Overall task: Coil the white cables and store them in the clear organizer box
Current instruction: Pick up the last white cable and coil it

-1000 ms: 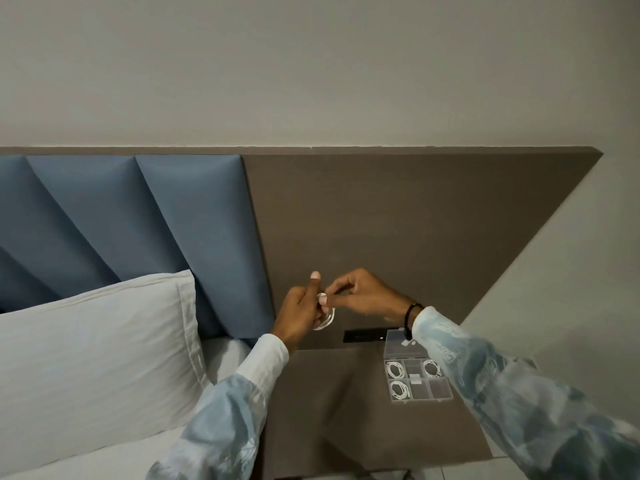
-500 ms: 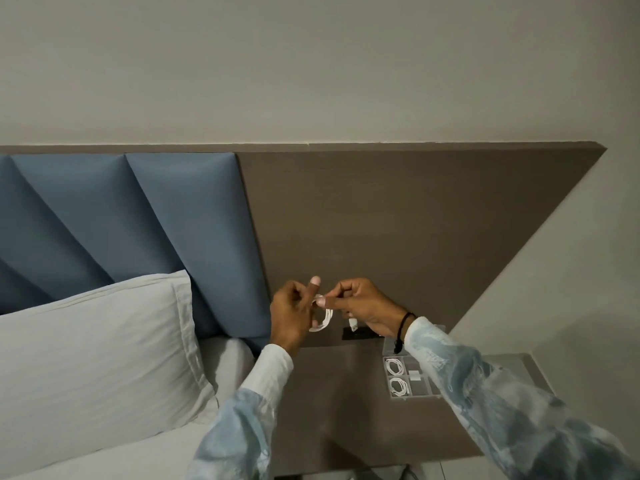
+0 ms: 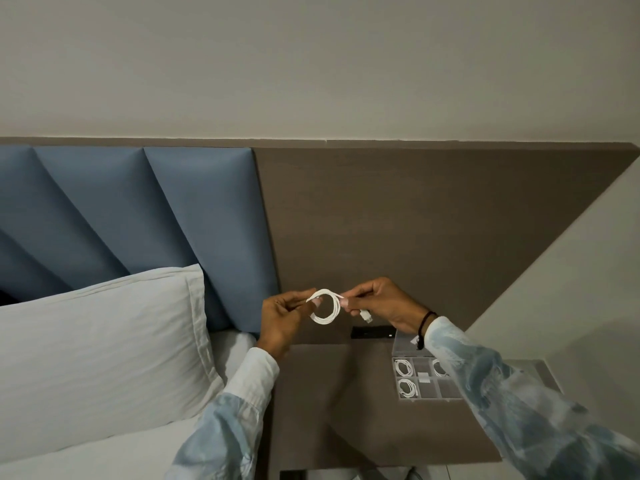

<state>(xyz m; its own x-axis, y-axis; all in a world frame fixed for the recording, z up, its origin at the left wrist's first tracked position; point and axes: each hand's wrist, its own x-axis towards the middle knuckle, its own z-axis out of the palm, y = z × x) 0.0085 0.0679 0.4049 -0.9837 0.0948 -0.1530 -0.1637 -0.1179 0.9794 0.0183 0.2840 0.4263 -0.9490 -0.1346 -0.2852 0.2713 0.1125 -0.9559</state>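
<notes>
A white cable (image 3: pixel 327 308) wound into a round coil hangs in the air between my two hands, above the brown nightstand (image 3: pixel 349 403). My left hand (image 3: pixel 282 320) pinches the coil's left side. My right hand (image 3: pixel 379 304) pinches its right side, and the cable's plug end (image 3: pixel 366 316) sticks out below those fingers. The clear organizer box (image 3: pixel 427 377) lies open on the nightstand at the right, partly under my right sleeve. Coiled white cables (image 3: pixel 403 368) lie in its left compartments, one more shows at the sleeve's edge.
A white pillow (image 3: pixel 100 344) leans on the blue padded headboard (image 3: pixel 145 216) at the left. A brown wall panel (image 3: pixel 398 220) rises behind the nightstand, with a black socket plate (image 3: pixel 372 331) low on it. The box's lid (image 3: pixel 403 344) stands up at the back.
My hands have drawn apart a little and turned the coil, so its full ring now faces me. The plug end now hangs below my right fingers.
</notes>
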